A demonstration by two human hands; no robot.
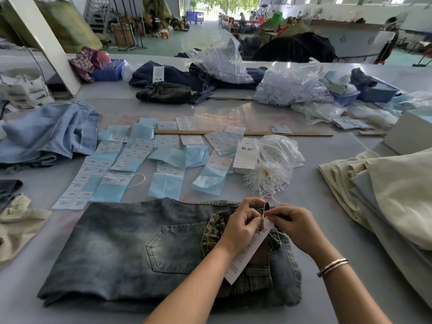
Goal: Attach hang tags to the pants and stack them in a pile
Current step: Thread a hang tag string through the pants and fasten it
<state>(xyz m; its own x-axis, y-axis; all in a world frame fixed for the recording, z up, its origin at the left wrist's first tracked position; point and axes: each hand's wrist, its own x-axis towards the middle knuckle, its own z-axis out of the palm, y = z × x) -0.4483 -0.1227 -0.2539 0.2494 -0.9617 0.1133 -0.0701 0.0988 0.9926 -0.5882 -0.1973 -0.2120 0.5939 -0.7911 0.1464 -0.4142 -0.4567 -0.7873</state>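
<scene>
Folded grey-blue washed jeans (pixel 131 251) lie on the table right in front of me, waistband to the right. A white hang tag (pixel 250 253) lies slanted over the waistband. My left hand (pixel 243 220) pinches the tag's top end and its thin white string at a belt loop. My right hand (pixel 292 224) pinches the same string from the right, fingertips almost touching the left hand's. A bundle of white tag strings (pixel 266 176) lies just beyond my hands, beside a stack of white hang tags (pixel 245 154).
Blue-and-white label sheets (pixel 163 160) are spread over the middle of the table. Light blue jeans (pixel 49 134) lie at the left, cream fabric (pixel 385 190) piles at the right, dark jeans (pixel 173 83) and plastic bags (pixel 292 85) at the back. A wooden ruler (pixel 280 134) lies across.
</scene>
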